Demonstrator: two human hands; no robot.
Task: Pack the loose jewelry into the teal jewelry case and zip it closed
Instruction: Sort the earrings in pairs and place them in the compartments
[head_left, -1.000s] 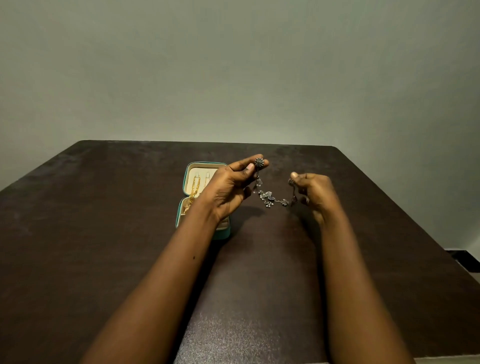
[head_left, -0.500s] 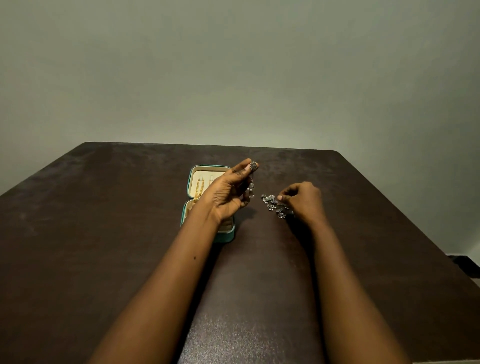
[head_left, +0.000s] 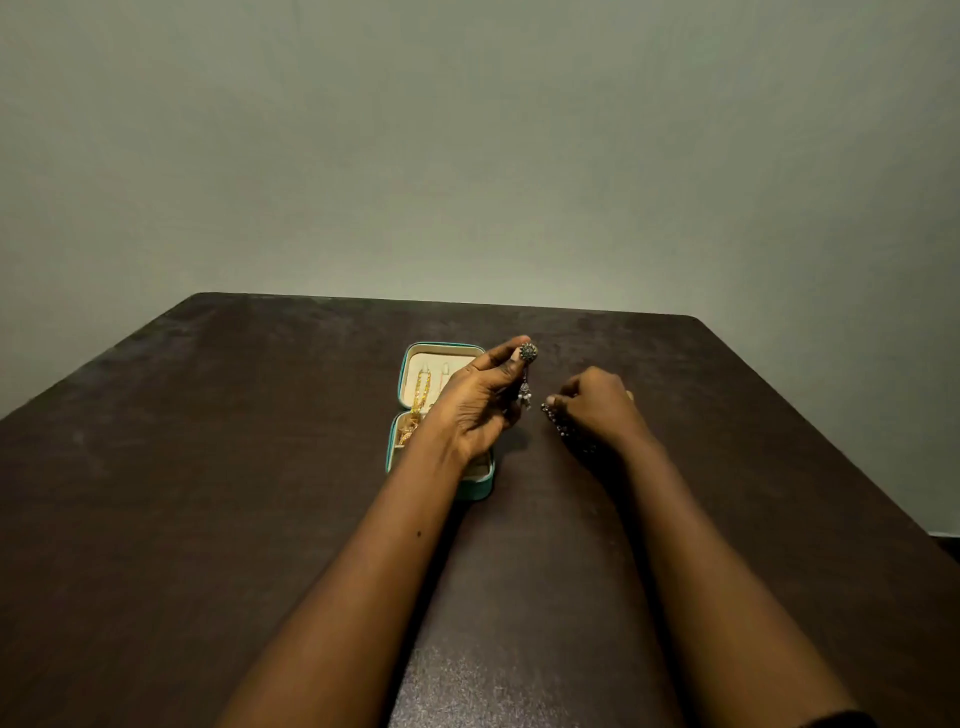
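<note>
- Head view, looking down across a dark wooden table (head_left: 208, 519) that stands against a plain pale wall (head_left: 467, 156).
- The teal jewelry case (head_left: 480, 491) lies open on the table, left of centre, its lid (head_left: 410, 364) laid flat on the far side and its cream lining showing.
- A gold chain (head_left: 422, 389) runs from the lid down into the near half of the case (just what sits in each compartment is too small to tell).
- The left hand (head_left: 475, 410) is raised over the right edge of the case, covering part of the near half. Thumb and forefinger pinch a round silver flower stud (head_left: 529, 352), and a small drop piece (head_left: 524, 396) hangs below it.
- The right hand (head_left: 597, 405) is just beside the left, low to the table, its fingers curled shut around a silver beaded strand (head_left: 558, 423) that trails out beneath the fingertips toward the table.
- Whether the strand joins the stud in the left hand cannot be made out.
- Both forearms reach in from the near edge, bare to the elbow.
</note>
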